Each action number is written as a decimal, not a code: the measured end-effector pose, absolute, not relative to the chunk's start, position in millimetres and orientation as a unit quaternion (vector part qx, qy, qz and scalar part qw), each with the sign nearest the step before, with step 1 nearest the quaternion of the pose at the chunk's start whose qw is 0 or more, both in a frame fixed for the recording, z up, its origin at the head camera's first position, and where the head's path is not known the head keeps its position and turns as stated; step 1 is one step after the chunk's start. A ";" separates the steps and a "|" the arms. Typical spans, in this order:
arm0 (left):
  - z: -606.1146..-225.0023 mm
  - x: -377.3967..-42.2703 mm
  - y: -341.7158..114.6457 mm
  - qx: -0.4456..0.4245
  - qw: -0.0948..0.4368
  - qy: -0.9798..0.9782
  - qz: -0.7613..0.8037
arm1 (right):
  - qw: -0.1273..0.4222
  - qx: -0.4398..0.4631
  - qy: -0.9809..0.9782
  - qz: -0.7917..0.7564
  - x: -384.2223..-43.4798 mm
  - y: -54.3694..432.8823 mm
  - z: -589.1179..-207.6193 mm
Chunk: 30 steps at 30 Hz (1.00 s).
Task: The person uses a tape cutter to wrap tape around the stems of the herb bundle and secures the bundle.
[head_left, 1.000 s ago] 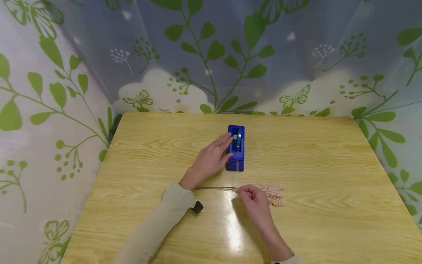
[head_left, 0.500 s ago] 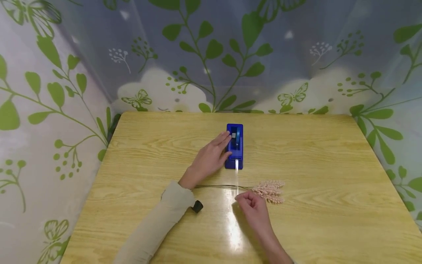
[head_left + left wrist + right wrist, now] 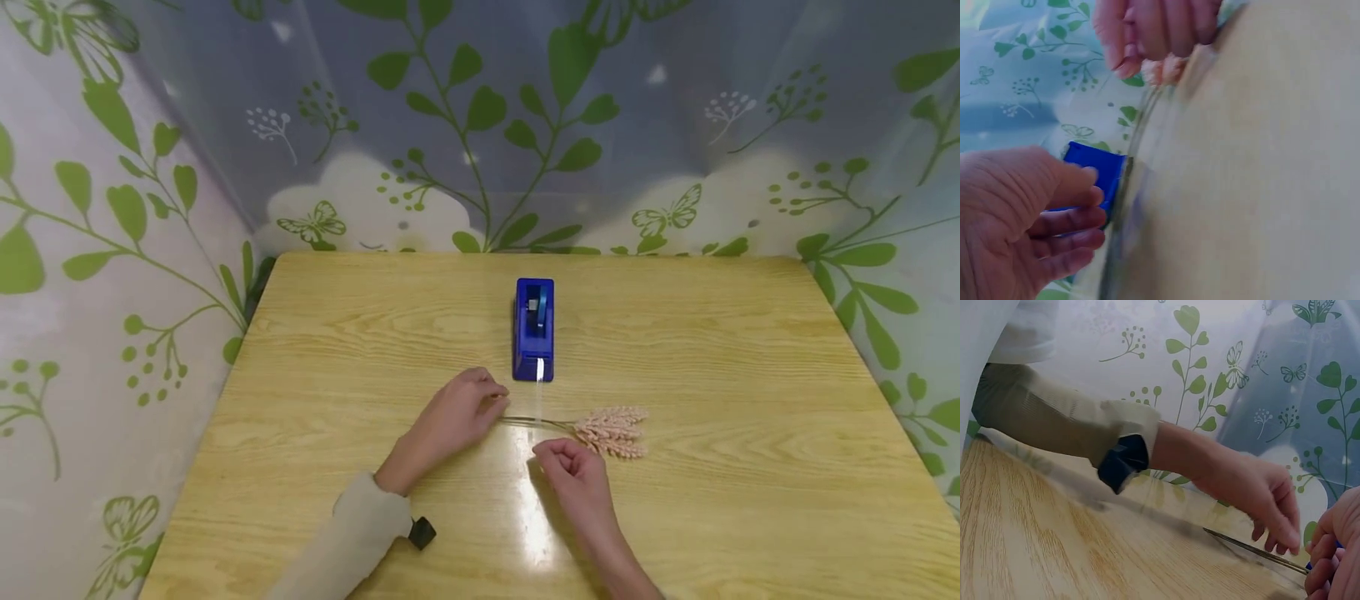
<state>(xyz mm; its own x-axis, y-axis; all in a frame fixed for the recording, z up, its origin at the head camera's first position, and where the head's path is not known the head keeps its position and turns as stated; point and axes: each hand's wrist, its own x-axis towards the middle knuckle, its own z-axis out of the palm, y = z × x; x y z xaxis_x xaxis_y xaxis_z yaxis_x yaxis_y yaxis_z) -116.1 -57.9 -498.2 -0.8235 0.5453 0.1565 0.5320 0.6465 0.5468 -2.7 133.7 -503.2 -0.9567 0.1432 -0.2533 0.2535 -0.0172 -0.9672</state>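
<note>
A blue tape dispenser (image 3: 533, 346) stands in the middle of the table. From its front a clear strip of tape (image 3: 539, 392) stretches toward me, and my right hand (image 3: 579, 483) pinches the strip's end between thumb and forefinger. Thin stems (image 3: 551, 422) of an artificial flower sprig pass under the tape, their pink beaded heads (image 3: 611, 431) lying to the right, just beyond my right hand. My left hand (image 3: 450, 417) hovers at the stems' left part, fingers loosely bent. In the left wrist view its thumb and fingertips are apart beside the stems (image 3: 1124, 181), gripping nothing.
The wood-grain table (image 3: 712, 350) has a rounded back edge. Leaf-print curtains (image 3: 465, 150) hang close behind it and along both sides. A dark band (image 3: 422, 533) sits on my left wrist, at the cuff of a light sleeve.
My left hand has left the dispenser and come down to the stems. My right hand has drawn the tape end slightly toward me across the stems, and the strip now shows.
</note>
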 end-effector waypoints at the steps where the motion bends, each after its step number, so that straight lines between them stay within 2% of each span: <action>1: -501.0 -112.0 -60.1 0.307 0.022 0.904 0.299 | 0.038 0.142 0.701 -0.698 -2.7 133.9 -503.5; 4: -507.1 -104.8 -64.4 0.326 0.031 0.898 0.294 | 0.034 0.142 0.698 -0.701 -2.5 133.5 -504.4; 10: -510.2 -102.1 -63.3 0.343 -0.009 0.897 0.279 | 0.028 0.138 0.694 -0.706 -1.7 132.2 -506.9; 14: -509.2 -97.0 -53.7 0.352 -0.018 0.894 0.278 | 0.020 0.134 0.697 -0.704 -0.9 132.2 -508.0; 22: -509.3 -76.3 -32.6 0.350 0.040 0.855 0.381 | 0.007 0.140 0.697 -0.703 3.2 130.1 -509.9; 30: -503.8 -63.5 -28.9 0.359 0.046 0.846 0.390 | -0.020 0.140 0.697 -0.703 5.9 129.1 -513.3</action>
<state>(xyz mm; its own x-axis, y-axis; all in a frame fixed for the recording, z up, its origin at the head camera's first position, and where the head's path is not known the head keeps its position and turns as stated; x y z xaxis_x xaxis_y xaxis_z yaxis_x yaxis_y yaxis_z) -63.5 -28.9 -503.8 -0.7375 0.6443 0.2027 0.5726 0.4373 0.6934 5.9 129.1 -513.3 -0.9599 0.2241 -0.1687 0.1666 -0.0284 -0.9856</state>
